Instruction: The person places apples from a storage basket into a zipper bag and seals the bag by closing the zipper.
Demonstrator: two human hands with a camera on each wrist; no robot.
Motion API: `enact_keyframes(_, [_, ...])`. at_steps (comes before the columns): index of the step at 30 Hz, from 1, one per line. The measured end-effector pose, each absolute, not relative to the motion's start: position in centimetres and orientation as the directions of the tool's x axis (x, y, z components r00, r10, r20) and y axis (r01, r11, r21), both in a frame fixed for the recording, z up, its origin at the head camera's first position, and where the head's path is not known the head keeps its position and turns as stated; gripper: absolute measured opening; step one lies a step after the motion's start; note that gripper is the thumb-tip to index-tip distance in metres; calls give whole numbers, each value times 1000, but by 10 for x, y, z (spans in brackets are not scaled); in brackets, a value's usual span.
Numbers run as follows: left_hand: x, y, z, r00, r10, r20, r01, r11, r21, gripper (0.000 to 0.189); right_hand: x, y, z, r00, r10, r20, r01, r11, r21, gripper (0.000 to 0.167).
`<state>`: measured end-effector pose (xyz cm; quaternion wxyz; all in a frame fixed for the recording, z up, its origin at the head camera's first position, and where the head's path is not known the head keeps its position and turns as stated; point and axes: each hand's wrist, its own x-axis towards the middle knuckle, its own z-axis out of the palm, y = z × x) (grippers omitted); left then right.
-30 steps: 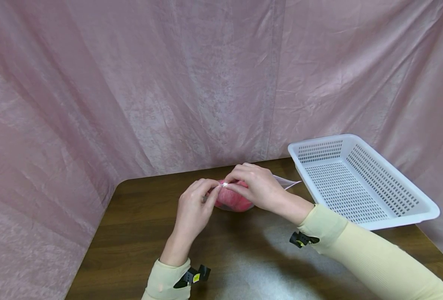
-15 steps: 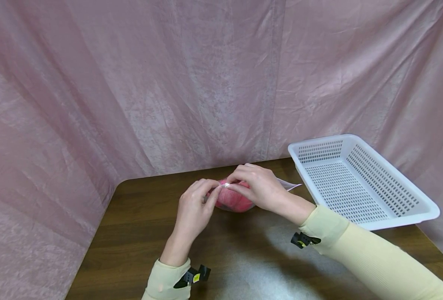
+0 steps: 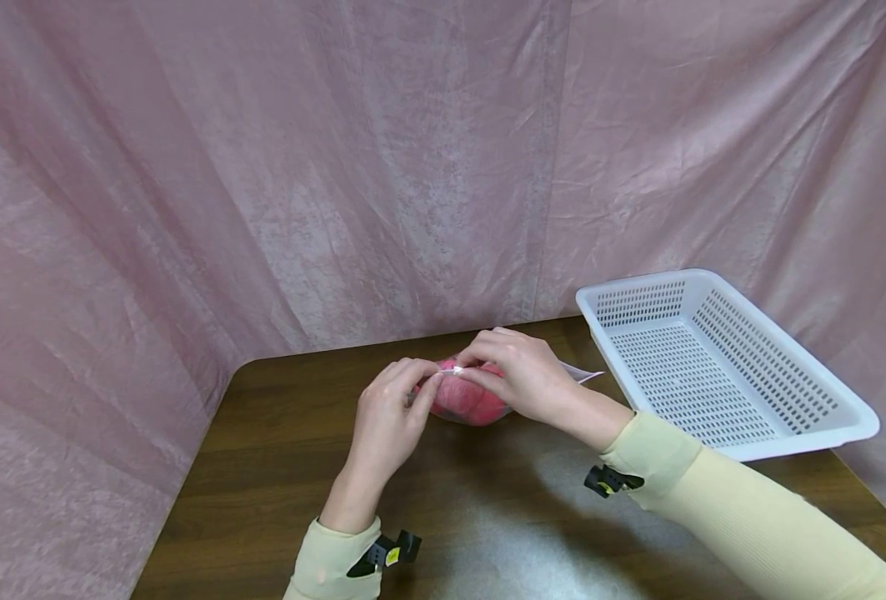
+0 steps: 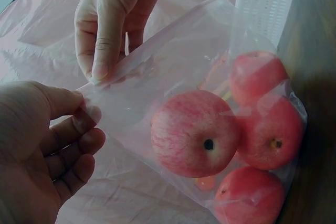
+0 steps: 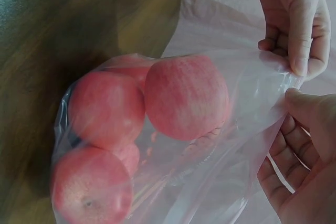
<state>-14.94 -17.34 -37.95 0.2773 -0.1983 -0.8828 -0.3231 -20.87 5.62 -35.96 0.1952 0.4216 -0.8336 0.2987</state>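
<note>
A clear plastic zip bag (image 4: 134,111) stands on the table with several red apples (image 4: 194,132) in its lower part. At one end of the bag's top edge, my left hand (image 3: 390,417) pinches the plastic between thumb and forefinger. My right hand (image 3: 516,375) pinches the same edge close by, at a small white piece (image 3: 458,369) that looks like a zip slider. Both hands' fingertips are a short way apart. In the right wrist view the apples (image 5: 186,98) show through the film below the edge. A free corner of the bag sticks out beyond my right hand.
A white perforated plastic basket (image 3: 693,375) stands on the right of the dark wooden table (image 3: 277,450); nothing lies in it. A pink curtain (image 3: 412,167) hangs along the table's back and left.
My right hand has slid slightly to the right along the bag's edge with the small white piece. The gap between the hands is a little wider; my left hand has stayed put.
</note>
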Motion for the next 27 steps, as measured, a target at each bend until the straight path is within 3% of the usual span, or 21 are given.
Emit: enact_keyframes(27, [-150,-173,-380,-777,188,601,527,715,459,5,-209,63,-362,-583,-582,568,-810,474,-345,8])
